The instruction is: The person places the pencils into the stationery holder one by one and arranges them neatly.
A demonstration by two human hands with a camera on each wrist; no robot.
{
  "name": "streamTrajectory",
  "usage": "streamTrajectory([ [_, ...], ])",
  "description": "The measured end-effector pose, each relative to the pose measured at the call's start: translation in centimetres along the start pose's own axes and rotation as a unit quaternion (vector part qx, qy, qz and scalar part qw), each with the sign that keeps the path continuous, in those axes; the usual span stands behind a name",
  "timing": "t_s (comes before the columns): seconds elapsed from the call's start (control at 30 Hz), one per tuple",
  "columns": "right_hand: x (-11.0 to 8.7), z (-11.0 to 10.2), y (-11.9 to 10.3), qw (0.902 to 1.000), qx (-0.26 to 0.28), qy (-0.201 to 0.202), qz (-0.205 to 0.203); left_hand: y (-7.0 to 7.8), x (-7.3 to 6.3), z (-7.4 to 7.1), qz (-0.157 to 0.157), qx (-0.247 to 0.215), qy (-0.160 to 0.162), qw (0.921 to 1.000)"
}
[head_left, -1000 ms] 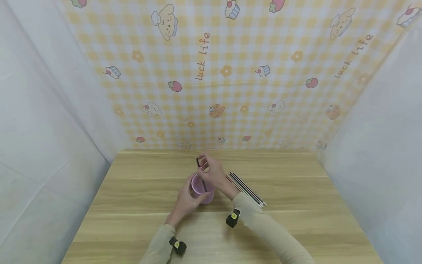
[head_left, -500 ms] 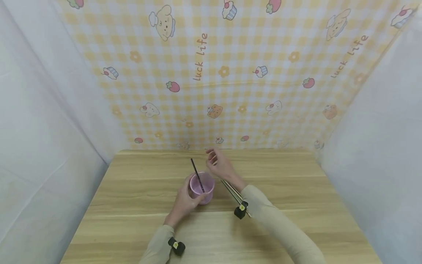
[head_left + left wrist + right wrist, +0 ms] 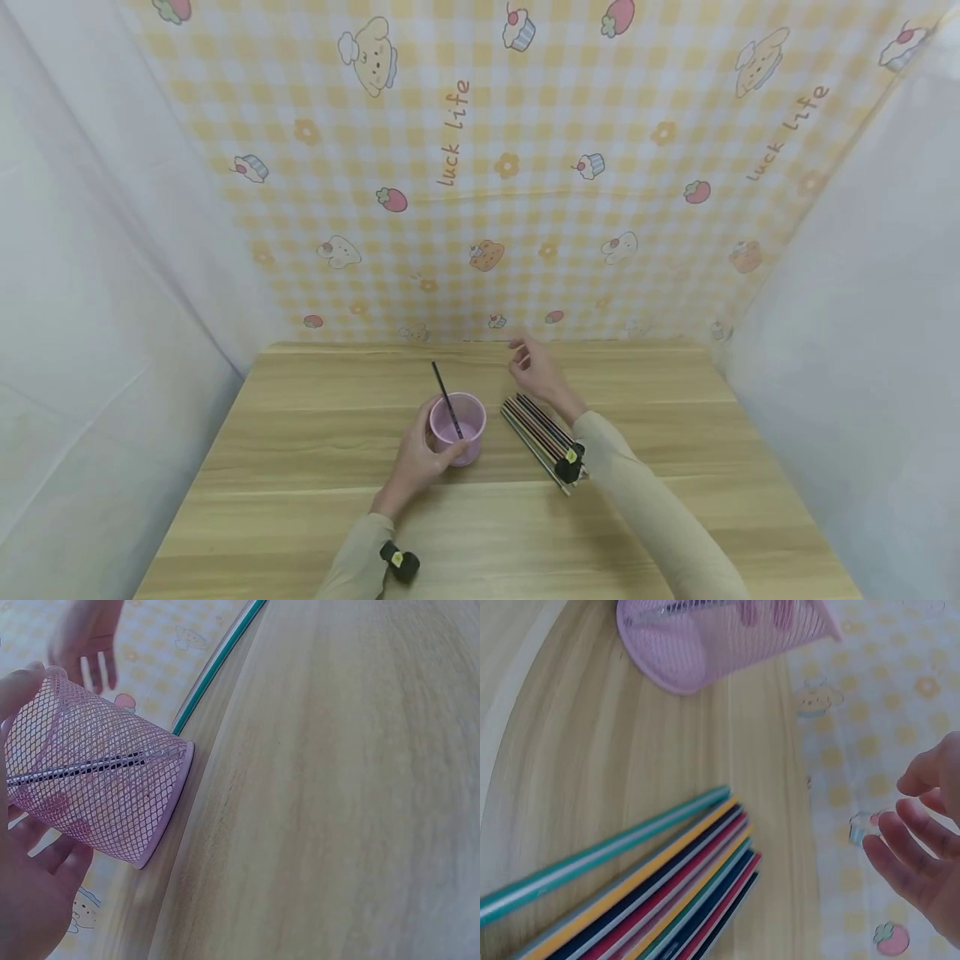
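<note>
A pink mesh pen cup point(image 3: 471, 454) stands on the wooden table, and my left hand point(image 3: 417, 458) grips its side, thumb in front and fingers behind. One dark pencil point(image 3: 446, 397) leans inside the cup, its upper end sticking out past the rim; through the mesh it also shows in the left wrist view. My right hand point(image 3: 538, 371) hovers above the far ends of a bundle of colored pencils point(image 3: 667, 892), fingers loosely bent and holding nothing. A green pencil point(image 3: 607, 851) lies at the bundle's edge nearest the cup.
The wooden tabletop point(image 3: 337, 433) spreads around the cup and pencils. Behind it hangs a yellow checked cloth point(image 3: 510, 208), with white cloth walls point(image 3: 112, 250) on both sides. A black wrist camera point(image 3: 568, 465) overlaps the pencils' near ends.
My right hand has let go of the dark pencil, leaving it leaning in the cup, and has moved right over the pencil bundle. My left hand keeps its grip on the cup.
</note>
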State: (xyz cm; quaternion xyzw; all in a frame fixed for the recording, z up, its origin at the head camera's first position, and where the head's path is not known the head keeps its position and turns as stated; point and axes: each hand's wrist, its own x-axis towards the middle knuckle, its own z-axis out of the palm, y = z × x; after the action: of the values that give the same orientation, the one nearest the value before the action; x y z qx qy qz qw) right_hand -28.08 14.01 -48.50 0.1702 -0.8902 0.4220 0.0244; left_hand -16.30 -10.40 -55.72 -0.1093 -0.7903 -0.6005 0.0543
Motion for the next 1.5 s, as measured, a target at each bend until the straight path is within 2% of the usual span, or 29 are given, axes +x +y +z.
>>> streamTrajectory([
  [0.23, -0.5, -0.5, 2.3, 0.9982, -0.041, -0.023, 0.038, -0.1, 0.0, 0.0, 0.001, -0.001, 0.004, 1.0000],
  [0.4, -1.1, -0.7, 3.6, 0.9918, -0.091, -0.054, 0.071, 0.0, 0.0, -0.1, -0.001, 0.001, 0.004, 1.0000],
  [0.53, -1.5, -0.8, 4.1, 0.9876, -0.098, -0.080, 0.093, 0.0, 0.1, -0.1, -0.001, 0.002, 0.003, 1.0000],
  [0.77, -2.2, -0.8, 4.9, 0.9834, -0.114, -0.109, 0.090, 0.1, 0.2, -0.1, -0.001, 0.007, 0.001, 1.0000],
  [1.03, -2.5, -0.8, 5.3, 0.9761, -0.129, -0.133, 0.114, 0.1, 0.3, -0.2, -0.004, 0.008, -0.001, 1.0000],
  [1.33, -2.8, -1.5, 4.5, 0.9644, -0.182, -0.172, 0.083, -0.1, 0.2, -0.2, 0.007, 0.007, 0.001, 0.9999],
  [1.5, -3.0, -2.2, 4.1, 0.9593, -0.182, -0.195, 0.092, -0.2, 0.0, -0.2, 0.009, -0.003, 0.001, 1.0000],
])
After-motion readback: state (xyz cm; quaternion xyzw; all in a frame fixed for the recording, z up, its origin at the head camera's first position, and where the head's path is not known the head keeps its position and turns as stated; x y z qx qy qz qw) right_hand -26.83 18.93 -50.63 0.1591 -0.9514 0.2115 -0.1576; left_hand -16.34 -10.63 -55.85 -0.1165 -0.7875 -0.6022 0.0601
